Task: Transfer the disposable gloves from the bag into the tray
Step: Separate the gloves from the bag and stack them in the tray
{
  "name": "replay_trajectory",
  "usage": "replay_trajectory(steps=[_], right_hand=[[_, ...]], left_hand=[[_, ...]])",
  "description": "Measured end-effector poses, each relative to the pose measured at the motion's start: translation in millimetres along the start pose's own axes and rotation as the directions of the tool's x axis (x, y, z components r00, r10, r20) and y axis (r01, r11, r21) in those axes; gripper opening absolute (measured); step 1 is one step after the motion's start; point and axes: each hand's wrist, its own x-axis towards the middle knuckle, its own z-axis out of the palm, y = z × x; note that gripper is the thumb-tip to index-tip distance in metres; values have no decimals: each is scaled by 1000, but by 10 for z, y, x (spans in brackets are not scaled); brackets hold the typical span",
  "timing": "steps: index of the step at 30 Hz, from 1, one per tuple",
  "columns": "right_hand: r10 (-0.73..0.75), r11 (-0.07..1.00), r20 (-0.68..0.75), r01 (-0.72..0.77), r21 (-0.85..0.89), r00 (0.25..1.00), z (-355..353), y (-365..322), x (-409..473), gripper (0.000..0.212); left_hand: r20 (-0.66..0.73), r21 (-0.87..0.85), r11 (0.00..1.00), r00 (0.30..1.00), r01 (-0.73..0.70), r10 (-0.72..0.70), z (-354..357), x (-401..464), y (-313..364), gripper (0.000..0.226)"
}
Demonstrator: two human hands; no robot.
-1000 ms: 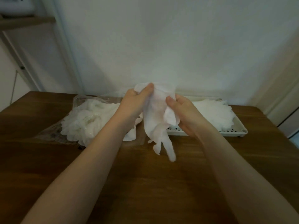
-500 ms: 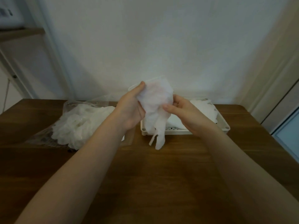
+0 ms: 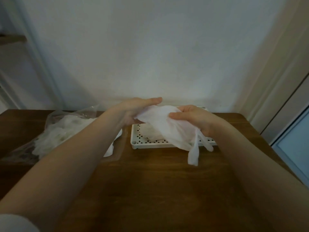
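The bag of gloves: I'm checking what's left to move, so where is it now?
In the head view, the bag lies on the table's left side, behind the left forearm and left of the white tray.

The worktop (image 3: 150,190) was dark brown wood with a smooth, faintly sheened finish. The tray (image 3: 138,141) looked like matt white plastic, its floor perforated. The glove (image 3: 168,128) over it was thin, translucent, crinkly film, probably plastic. On the left, the bag (image 3: 55,118) was clear, glossy plastic, wrinkled around more pale film gloves (image 3: 63,131).
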Motion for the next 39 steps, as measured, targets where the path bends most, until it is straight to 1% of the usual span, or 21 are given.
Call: replay_trajectory(steps=[3,5,7,10,13,15,17,18,19,20,21,23,25,27,30,32,34,35,36,37,39], right_hand=[[44,999,74,-46,26,996,-191,-7,-6,28],[72,997,105,-73,8,992,-369,25,-2,33],[99,995,101,-99,-7,990,-533,73,24,35],[84,991,-4,-83,106,996,-723,102,85,32],[78,984,-85,-63,168,993,-878,82,142,25],[65,991,-201,-40,127,977,-955,59,197,18],[-104,993,-411,75,-87,906,-1037,-3,253,8],[-231,967,-501,140,-213,834,-1067,-38,278,5],[-359,924,-549,204,-323,755,-1087,-69,287,5],[-463,871,-543,247,-425,700,-1087,-83,285,7],[-539,807,-491,252,-534,685,-1065,-69,273,9],[-561,661,-322,178,-729,763,-981,74,262,12],[-451,560,-192,109,-821,872,-878,297,280,21],[-303,529,-126,57,-847,945,-755,479,290,36],[-204,491,-81,30,-870,975,-610,617,278,47],[-151,528,-111,-15,-849,982,-545,641,227,47],[-116,628,-142,-38,-777,983,-490,620,167,40],[-105,683,-161,-47,-729,981,-438,609,148,43],[-103,744,-202,-59,-666,974,-395,609,152,54],[-102,790,-262,-82,-608,960,-350,604,161,64],[-101,805,-368,-142,-577,924,-277,625,213,62]], left_hand=[[3,-26,997,997,-74,74,64,144,11,27],[-75,2,983,980,-182,182,83,262,31,16],[-133,76,946,937,-314,322,91,348,56,15],[-135,73,905,895,-418,425,128,466,107,21],[-170,90,914,898,-396,406,172,635,153,32],[-171,160,895,881,-417,441,189,737,184,22],[-145,216,855,850,-472,506,193,789,241,14],[-127,202,833,830,-515,543,177,805,258,11],[-94,161,810,808,-565,582,150,806,261,9],[-53,137,782,784,-608,618,115,819,241,12],[0,163,751,761,-640,648,73,819,200,20],[122,390,669,756,-632,643,-15,798,35,33],[231,615,522,768,-591,597,-66,786,-148,39],[287,719,409,776,-562,562,-95,784,-281,41],[300,810,320,817,-491,493,-148,777,-386,43],[309,859,244,837,-449,452,-189,741,-429,42],[333,902,120,845,-415,418,-223,694,-452,36],[344,916,57,850,-397,399,-241,668,-473,32],[353,923,8,854,-385,383,-247,647,-496,28],[358,925,-16,861,-379,361,-249,632,-531,24],[357,929,-21,883,-369,305,-248,605,-617,17]])
